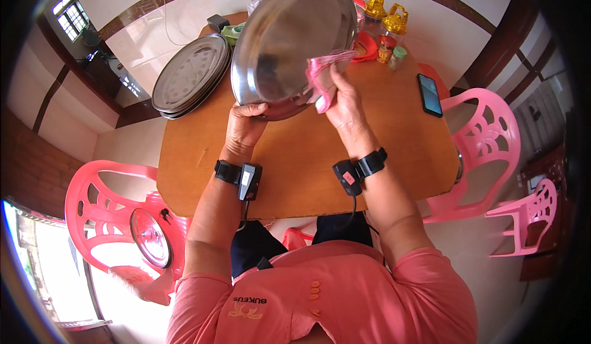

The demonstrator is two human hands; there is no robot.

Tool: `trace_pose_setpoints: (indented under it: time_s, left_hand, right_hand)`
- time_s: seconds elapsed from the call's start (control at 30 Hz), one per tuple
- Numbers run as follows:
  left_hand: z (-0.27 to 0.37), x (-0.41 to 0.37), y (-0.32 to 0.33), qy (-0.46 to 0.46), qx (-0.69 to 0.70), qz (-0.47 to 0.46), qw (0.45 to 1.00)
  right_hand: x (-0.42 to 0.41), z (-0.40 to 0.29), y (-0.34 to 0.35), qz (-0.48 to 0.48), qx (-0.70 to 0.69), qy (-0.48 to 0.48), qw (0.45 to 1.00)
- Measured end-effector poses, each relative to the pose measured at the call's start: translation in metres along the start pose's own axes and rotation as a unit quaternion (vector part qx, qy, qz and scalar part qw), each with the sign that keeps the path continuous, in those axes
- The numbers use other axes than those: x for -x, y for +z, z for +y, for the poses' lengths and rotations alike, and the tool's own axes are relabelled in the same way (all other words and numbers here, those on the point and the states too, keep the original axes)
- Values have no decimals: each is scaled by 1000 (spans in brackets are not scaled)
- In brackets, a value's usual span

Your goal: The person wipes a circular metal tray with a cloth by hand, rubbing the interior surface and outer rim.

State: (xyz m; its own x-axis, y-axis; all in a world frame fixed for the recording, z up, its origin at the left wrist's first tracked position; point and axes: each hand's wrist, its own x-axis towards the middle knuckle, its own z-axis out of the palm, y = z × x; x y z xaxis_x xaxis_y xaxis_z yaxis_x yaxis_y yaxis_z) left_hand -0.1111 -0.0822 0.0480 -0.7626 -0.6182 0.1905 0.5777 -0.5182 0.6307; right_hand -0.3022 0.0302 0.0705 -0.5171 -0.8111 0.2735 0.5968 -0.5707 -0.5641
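Note:
A large round stainless steel tray (295, 39) is raised and tilted over the table. My left hand (247, 124) grips its lower left rim, thumb on the face towards me. In my right hand (344, 97) is a pink and white cloth (321, 78), held against the tray's lower right part; the cloth covers some of the fingers. To the left, a stack of several similar metal trays (191, 73) lies at the table's far left edge. The topmost one has a pattern of darker spots.
Beneath my arms is a wooden table (295, 168). Jars with gold wrapping (395, 23), a green-lidded jar (398, 56) and a red dish (365, 46) stand at the back right, near a phone (430, 94). Pink plastic chairs flank me; the left chair (99, 205) bears a metal lid or tray (150, 237).

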Motion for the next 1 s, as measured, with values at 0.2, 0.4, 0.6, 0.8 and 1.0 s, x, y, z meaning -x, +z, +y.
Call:
trace_pose_setpoints:
  time_s: [0.2,0.4,0.6,0.8,1.0]
  left_hand:
    - [11,-5,-16,-42,82,-76,993]
    - [19,-5,-20,-15,9,-47,999]
    - [45,3,-22,21,-118,-13,993]
    - [42,9,17,43,-98,-14,994]
    - [19,15,37,-6,-38,-80,996]
  right_hand:
    - [36,33,36,-97,47,152,982]
    - [34,29,37,-30,91,94,991]
    - [5,-27,6,-30,55,8,998]
    - [-13,-53,-45,30,-85,21,996]
    - [-14,-27,-44,60,-148,-15,987]
